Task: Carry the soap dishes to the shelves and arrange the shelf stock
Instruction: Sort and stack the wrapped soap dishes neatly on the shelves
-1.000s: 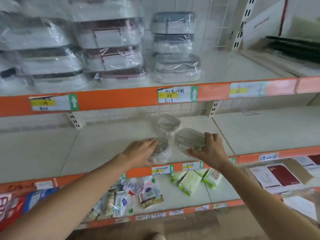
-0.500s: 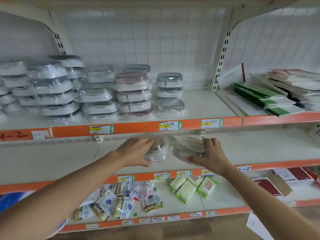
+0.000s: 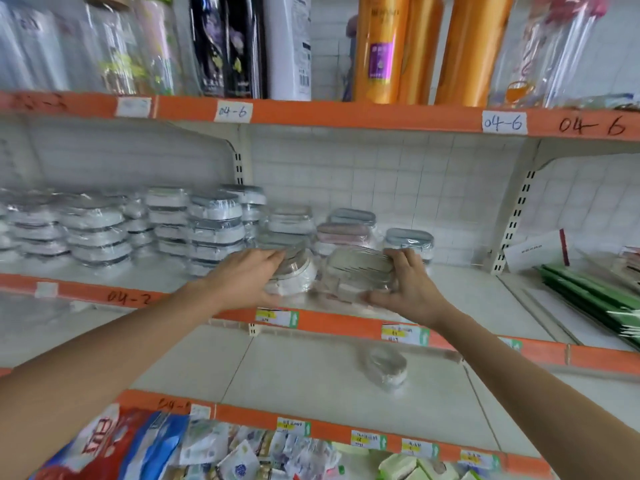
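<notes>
Soap dishes: one in left hand (image 3: 247, 277), one in right hand (image 3: 405, 289), one on shelf (image 3: 311, 368).

A round clear-wrapped soap dish with a white base (image 3: 292, 275) and an oval clear ribbed soap dish (image 3: 358, 271) sit side by side at the middle shelf (image 3: 460, 289) front edge; a third wrapped round dish (image 3: 387, 365) lies alone on the shelf below (image 3: 294, 372).

White orange-edged shelf (image 3: 467, 289) bears stacked wrapped boxes (image 3: 214, 226); lower shelf (image 3: 294, 368) one soap dish (image 3: 387, 366)
</notes>
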A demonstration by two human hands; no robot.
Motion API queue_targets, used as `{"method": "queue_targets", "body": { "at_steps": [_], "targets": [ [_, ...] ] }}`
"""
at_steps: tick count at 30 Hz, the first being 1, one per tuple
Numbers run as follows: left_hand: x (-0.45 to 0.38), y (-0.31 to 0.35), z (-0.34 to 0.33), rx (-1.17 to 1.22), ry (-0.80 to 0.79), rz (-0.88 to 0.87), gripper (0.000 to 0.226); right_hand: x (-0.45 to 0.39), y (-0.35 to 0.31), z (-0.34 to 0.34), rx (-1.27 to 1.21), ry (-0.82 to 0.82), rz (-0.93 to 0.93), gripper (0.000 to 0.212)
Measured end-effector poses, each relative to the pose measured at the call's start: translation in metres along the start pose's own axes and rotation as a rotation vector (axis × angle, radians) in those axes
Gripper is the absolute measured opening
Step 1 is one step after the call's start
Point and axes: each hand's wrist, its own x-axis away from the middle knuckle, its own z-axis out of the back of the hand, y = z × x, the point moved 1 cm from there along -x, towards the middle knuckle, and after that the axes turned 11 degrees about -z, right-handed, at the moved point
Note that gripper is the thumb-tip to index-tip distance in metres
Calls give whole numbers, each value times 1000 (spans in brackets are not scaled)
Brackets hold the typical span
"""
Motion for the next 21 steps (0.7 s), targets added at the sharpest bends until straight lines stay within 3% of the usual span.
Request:
{"method": "queue_targets", "body": {
  "at_steps": [5, 11, 18, 21],
  "targets": [
    [14, -57, 23, -92, -5, 93, 85, -69, -65, -18, 36, 19, 175, 89],
    [19, -119, 37, -157, 6, 164, 84, -149, -119, -45, 141, -22, 221, 94],
    [-3, -144, 33, -197, 23, 102, 81, -207, -130, -81, 306, -281, 134, 87],
    [-26, -145, 32, -196, 33, 67, 80, -213, -125, -90, 561, -368, 181, 83]
  ]
}}
